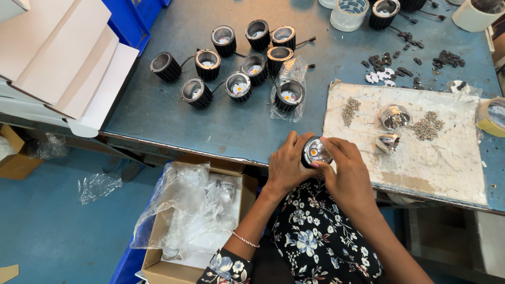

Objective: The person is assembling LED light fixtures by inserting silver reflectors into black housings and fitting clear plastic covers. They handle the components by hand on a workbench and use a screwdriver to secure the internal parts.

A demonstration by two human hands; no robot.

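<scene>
Hands (315, 165) around black lamp housing (314, 152)

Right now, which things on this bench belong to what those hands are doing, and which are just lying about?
In use: left hand, right hand, black lamp housing, silver reflectors, screws, finished lamp housings.

Lying about: tape rolls, cardboard box, folded white cartons.

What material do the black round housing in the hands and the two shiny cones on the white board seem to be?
Black round housing: probably metal with a matte black coating, judging by its ribbed sides. Shiny cones: polished metal or metallised plastic; their mirror-like faceted surfaces leave it open. White board: scuffed, material unclear.
</scene>
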